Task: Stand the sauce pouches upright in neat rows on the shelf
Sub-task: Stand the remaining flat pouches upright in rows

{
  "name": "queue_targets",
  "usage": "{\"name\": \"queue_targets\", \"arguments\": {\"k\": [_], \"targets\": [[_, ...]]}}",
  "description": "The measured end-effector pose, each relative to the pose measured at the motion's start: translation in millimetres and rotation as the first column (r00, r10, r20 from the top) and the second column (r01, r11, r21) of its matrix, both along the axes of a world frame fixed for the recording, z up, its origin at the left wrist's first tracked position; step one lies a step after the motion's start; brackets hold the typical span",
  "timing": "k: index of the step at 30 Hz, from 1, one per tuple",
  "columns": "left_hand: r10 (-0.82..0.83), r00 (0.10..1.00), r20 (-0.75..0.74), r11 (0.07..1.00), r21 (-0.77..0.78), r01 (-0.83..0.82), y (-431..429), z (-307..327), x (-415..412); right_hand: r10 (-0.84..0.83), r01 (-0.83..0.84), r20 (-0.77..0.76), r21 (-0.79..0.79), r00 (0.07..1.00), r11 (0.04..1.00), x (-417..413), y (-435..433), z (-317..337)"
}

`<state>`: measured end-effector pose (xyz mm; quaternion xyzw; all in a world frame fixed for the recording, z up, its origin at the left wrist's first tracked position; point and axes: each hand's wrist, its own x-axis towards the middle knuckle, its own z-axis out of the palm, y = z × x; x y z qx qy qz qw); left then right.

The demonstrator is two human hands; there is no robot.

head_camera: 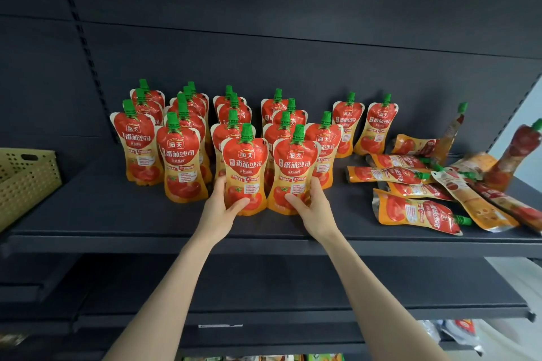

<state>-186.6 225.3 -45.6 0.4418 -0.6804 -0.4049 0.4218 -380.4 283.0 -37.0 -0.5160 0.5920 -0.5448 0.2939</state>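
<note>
Left hand: gripping the front pouch, left of the lying pile.
Right hand: gripping the neighbour pouch, nearer that pile.
Risk: released crooked, either could be toppling the rows behind.

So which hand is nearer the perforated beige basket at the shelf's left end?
Left. The left hand grips a front-row tomato sauce pouch, bare shelf between it and the basket; the right hand grips the neighbouring pouch, farther right.

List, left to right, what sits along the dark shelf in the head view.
Tan perforated plastic basket → left hand → its upright red-and-orange green-capped sauce pouch → neighbouring upright pouch → right hand → heap of fallen pouches
</note>
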Motion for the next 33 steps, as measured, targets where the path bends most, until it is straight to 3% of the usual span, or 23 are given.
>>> {"name": "queue_targets", "arguments": {"k": [5, 13, 23, 33], "targets": [[0.117, 0.990, 0.074, 0.991, -0.072, -0.112, 11.1, 0.8, -1.8, -0.059, 0.060, -0.064, 0.018, 0.996, 0.998, 1.9, 6.5, 1.4], [0.328, 0.942, 0.076, 0.896, -0.340, -0.284, 55.9, -3.7, -2.8, -0.205, 0.182, -0.251, -0.110, 0.946, 0.977, -23.8, 37.2, 5.3], [0.004, 0.992, 0.130, 0.921, -0.387, 0.047, 97.7, 25.4, -109.3, -0.318, 0.273, -0.331, -0.176, 0.888, 0.946, -116.2, 98.2, 25.6], [-0.030, 0.997, 0.071, 0.924, -0.378, 0.055, 121.6, 19.7, -271.5, -0.272, 0.244, -0.393, -0.122, 0.878, 0.962, -261.5, 128.0, 26.8]]}}
